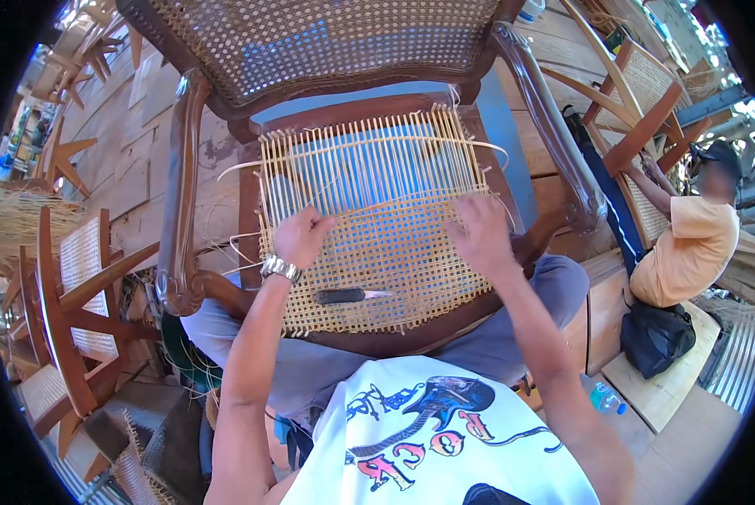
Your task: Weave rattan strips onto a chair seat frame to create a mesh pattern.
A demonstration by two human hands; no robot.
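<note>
A dark wooden armchair faces me, with a half-woven cane seat (377, 261) in its frame. The near part is a close mesh; toward the back, mostly lengthwise strands show, crossed by a bowed cane strip (377, 143). At the mesh's left side, my left hand (303, 239) is closed in a pinch on a thin cane strand (327, 192). My right hand (482, 232) rests on the right side of the weave, fingers bent and apart, with nothing visible in them. A dark-handled pointed tool (340, 296) lies on the mesh near the front.
Carved armrests (180, 194) rise on both sides of the seat, and a cane backrest (335, 46) stands behind it. Unfinished chairs (79, 295) crowd the left. At right, another person (688, 236) sits working on a chair, near a black bag (656, 338) and a plastic bottle (606, 398).
</note>
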